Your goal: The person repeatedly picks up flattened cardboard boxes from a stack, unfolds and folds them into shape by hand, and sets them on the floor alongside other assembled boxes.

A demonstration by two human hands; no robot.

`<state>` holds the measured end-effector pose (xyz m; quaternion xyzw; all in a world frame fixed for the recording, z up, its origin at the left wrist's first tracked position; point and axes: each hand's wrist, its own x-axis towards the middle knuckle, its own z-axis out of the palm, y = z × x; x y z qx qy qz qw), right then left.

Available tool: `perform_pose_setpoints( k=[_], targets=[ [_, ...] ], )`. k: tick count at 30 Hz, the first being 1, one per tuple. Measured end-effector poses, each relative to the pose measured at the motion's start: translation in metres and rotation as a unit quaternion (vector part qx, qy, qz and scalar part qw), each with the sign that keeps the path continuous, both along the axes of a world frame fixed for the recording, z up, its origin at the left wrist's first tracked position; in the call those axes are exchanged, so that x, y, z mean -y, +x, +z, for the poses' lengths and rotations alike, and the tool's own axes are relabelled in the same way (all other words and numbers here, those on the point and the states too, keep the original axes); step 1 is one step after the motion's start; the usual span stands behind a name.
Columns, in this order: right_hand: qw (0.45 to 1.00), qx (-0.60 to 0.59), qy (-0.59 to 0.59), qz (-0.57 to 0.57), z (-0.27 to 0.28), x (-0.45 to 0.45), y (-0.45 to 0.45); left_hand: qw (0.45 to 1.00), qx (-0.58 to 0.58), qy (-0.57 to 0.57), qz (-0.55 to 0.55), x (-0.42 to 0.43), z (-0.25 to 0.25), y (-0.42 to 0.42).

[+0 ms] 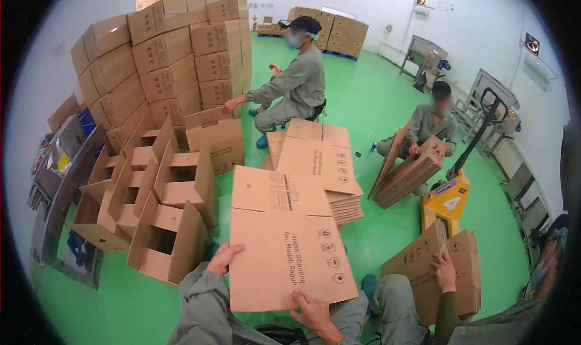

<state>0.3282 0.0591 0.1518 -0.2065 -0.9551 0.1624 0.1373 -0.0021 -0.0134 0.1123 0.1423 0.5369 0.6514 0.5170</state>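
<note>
Here's the flat carton (266, 236), low toward six o'clock, left hand (223, 258) pinching its nine-o'clock edge, right hand (316, 315) pinching at six! That two-sided grip wants even, light pressure, lest the panel buckle against the one-o'clock stack (345, 208).

L hand (224, 259) grips left edge of flat carton (266, 242), R hand (315, 316) pinches its bottom edge, printed side facing up, w/ pile of flattened ctns (345, 209) just beyond. Open boxes (189, 241) grouped on L, tall box stack (163, 79) behind; co-worker (302, 79) w/ one hand at an open box. On R, 2nd co-worker (428, 122) holds flat bundle (405, 179) nr yellow pallet jack (445, 198), 3rd person's hand (445, 271) on another bundle (414, 261), lower R.
</note>
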Motion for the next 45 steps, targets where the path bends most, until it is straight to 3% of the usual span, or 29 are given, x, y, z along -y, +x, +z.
perform_pose_setpoints(
  k=[2, 4, 5, 7, 8, 10, 12, 15, 17, 19, 21, 23, 24, 26, 28, 29, 31, 32, 34, 36, 38, 40, 41, 45],
  targets=[
    [0.999, -0.013, -0.036, -0.015, 0.012, 0.013, 0.005, 0.999, -0.049, 0.001, 0.022, 0.025, 0.049, 0.018],
    [0.982, 0.051, -0.179, -0.021, 0.011, 0.022, 0.003, 0.982, -0.158, 0.032, 0.103, 0.051, 0.086, 0.034],
    [0.983, 0.052, -0.176, -0.019, 0.007, 0.025, 0.0, 0.981, -0.157, 0.034, 0.106, 0.06, 0.097, 0.044],
    [0.931, -0.007, -0.352, 0.093, -0.004, 0.038, -0.013, 0.902, -0.392, 0.008, 0.18, 0.072, 0.108, 0.065],
    [0.929, -0.004, -0.358, 0.095, -0.009, 0.047, -0.02, 0.902, -0.391, 0.002, 0.181, 0.072, 0.105, 0.074],
    [0.852, -0.059, -0.503, 0.131, -0.006, 0.056, -0.041, 0.825, -0.511, -0.185, 0.153, 0.06, 0.093, 0.088],
    [0.845, -0.061, -0.52, 0.107, -0.006, 0.059, -0.058, 0.81, -0.499, -0.295, 0.087, 0.039, 0.063, 0.094],
    [0.851, -0.096, -0.516, 0.03, -0.071, 0.049, -0.085, 0.815, -0.474, -0.333, 0.008, 0.014, -0.001, 0.098],
    [0.89, 0.018, -0.454, -0.045, -0.126, 0.04, -0.089, 0.834, -0.437, -0.338, 0.009, -0.003, -0.03, 0.093],
    [0.872, 0.044, -0.482, -0.07, -0.135, 0.037, -0.083, 0.851, -0.396, -0.344, 0.008, -0.026, -0.054, 0.077],
    [0.852, 0.077, -0.51, -0.093, -0.141, 0.032, -0.077, 0.904, -0.322, -0.199, 0.197, -0.05, -0.077, 0.056],
    [0.83, 0.004, -0.55, -0.088, -0.146, 0.027, -0.072, 0.928, -0.291, -0.145, 0.181, -0.061, -0.098, 0.035],
    [0.831, 0.008, -0.549, -0.089, -0.148, 0.017, -0.067, 0.946, -0.265, -0.087, 0.164, -0.062, -0.104, 0.029],
    [0.816, 0.032, -0.566, -0.11, -0.151, -0.02, -0.049, 0.956, -0.227, -0.079, 0.17, -0.054, -0.107, 0.024],
    [0.88, 0.119, -0.412, -0.206, -0.166, -0.043, -0.024, 0.97, -0.157, -0.063, 0.177, -0.04, -0.106, 0.02],
    [0.88, 0.116, -0.413, -0.204, -0.173, -0.041, -0.026, 0.975, -0.121, -0.054, 0.18, -0.034, -0.105, 0.018],
    [0.824, 0.017, -0.542, -0.163, -0.166, -0.033, -0.04, 0.978, -0.09, -0.043, 0.185, -0.032, -0.12, 0.015],
    [0.824, 0.016, -0.542, -0.162, -0.159, -0.026, -0.051, 0.979, -0.061, -0.017, 0.195, -0.04, -0.136, 0.017],
    [0.891, -0.012, -0.454, -0.02, -0.131, -0.005, -0.072, 0.979, -0.023, 0.006, 0.202, -0.062, -0.173, 0.029],
    [0.911, -0.026, -0.411, -0.033, -0.145, -0.003, -0.079, 0.984, -0.06, 0.008, 0.168, -0.09, -0.192, 0.039],
    [0.93, -0.042, -0.362, -0.041, -0.15, -0.014, -0.078, 0.981, -0.105, -0.022, 0.163, -0.109, -0.161, 0.06],
    [0.816, 0.0, -0.553, -0.167, -0.14, -0.036, -0.063, 0.974, -0.139, -0.058, 0.171, -0.122, -0.134, 0.077],
    [0.804, 0.003, -0.565, -0.183, -0.132, -0.046, -0.053, 0.97, -0.153, -0.073, 0.177, -0.127, -0.124, 0.081],
    [0.853, 0.029, -0.484, -0.193, -0.102, -0.082, -0.028, 0.954, -0.189, -0.111, 0.203, -0.126, -0.104, 0.103]
  ],
)
